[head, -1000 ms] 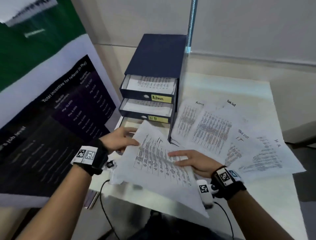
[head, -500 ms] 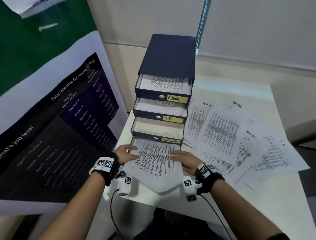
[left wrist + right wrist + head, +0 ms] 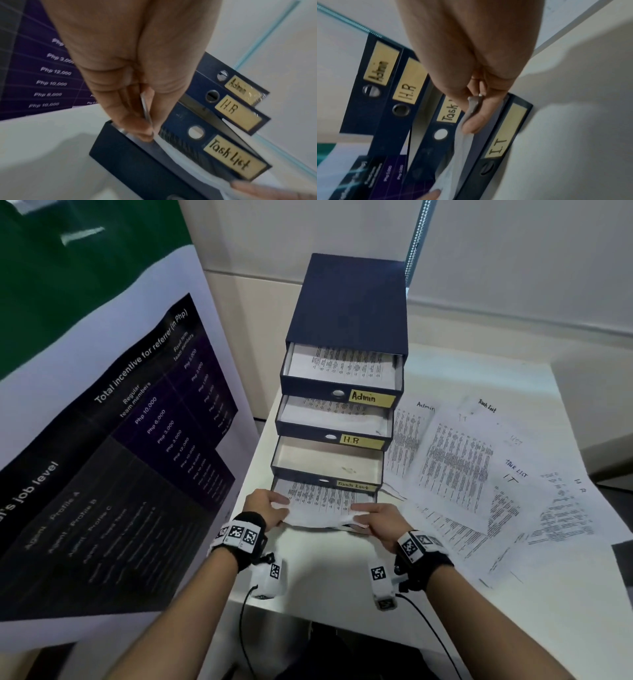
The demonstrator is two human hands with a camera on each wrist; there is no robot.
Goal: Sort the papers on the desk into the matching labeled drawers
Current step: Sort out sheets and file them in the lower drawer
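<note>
This is an office. A dark blue desktop drawer unit (image 3: pixel 346 313) stands on a white desk (image 3: pixel 513 611), and its drawers carry handwritten yellow labels reading Admin (image 3: pixel 371 398), H.R (image 3: pixel 363 441), Task List (image 3: pixel 233 158) and I.T (image 3: pixel 501 140), the names of company departments. Printed sheets (image 3: pixel 459 463) of dense tables lie spread on the desk beside it, hand-marked with the same headings. A large poster (image 3: pixel 113 460) leans at the left, listing referral incentives in pesos by job level. Plain pale walls stand behind.
</note>
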